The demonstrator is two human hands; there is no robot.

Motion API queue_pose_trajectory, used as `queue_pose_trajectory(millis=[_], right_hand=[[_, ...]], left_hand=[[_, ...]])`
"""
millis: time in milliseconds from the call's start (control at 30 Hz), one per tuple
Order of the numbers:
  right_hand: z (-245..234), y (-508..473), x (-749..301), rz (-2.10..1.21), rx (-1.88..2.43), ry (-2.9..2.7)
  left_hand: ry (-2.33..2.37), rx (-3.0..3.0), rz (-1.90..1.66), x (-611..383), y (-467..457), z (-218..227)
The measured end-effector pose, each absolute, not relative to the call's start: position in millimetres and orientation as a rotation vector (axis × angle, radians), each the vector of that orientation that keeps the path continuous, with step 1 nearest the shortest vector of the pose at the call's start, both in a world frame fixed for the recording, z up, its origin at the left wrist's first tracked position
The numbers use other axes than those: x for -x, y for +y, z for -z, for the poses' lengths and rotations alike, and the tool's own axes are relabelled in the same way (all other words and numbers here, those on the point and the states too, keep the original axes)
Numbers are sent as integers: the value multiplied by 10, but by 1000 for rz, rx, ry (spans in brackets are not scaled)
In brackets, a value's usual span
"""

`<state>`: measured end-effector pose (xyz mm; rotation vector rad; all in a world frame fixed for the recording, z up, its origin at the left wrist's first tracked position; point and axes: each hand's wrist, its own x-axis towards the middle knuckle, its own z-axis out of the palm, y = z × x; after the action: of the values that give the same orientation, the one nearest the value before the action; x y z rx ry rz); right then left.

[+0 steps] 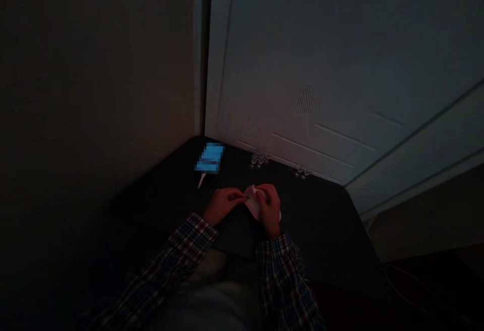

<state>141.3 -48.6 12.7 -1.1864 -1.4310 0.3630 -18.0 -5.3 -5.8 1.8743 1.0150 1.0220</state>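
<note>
Beyond and to the left of the pink cloth [252, 207] in my hands, a blue block [210, 157], blurred into squares, lies on the dark table [321, 220], a thin white strip [201, 180] at its near end. Left of the cloth, my left hand [226, 204] reaches in from a plaid sleeve [177, 250], thumb and fingertips pinched together at the cloth's left edge. The cloth hangs between my two grips, just right of my left fingertips and partly under my right hand [270, 207]; its longer line appears to slant from upper left down to lower right. The right hand is the nearer of the two, lapping over the cloth, its thumb and fingers closed on the upper right part. Beyond the cloth stand small clear pieces [259, 159], with a second cluster [302, 172] farther right, before a pale panel [340, 58] marked with hearts. Well right of the cloth, a pale cord [408, 290] trails below the table.

The room is very dim. My right hand hides much of the cloth, only a pale bit showing past the wrist; its material, any opening or fold, and the clear pieces' exact shape I cannot make out.
</note>
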Motion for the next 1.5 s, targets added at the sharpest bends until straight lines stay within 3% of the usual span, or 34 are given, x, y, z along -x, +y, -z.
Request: queue_pose_trajectory(millis=[1500], right_hand=[[-126,-476,-1397,-408,1154,-1456]], left_hand=[[1055,-1740,-985,180,-53,67]])
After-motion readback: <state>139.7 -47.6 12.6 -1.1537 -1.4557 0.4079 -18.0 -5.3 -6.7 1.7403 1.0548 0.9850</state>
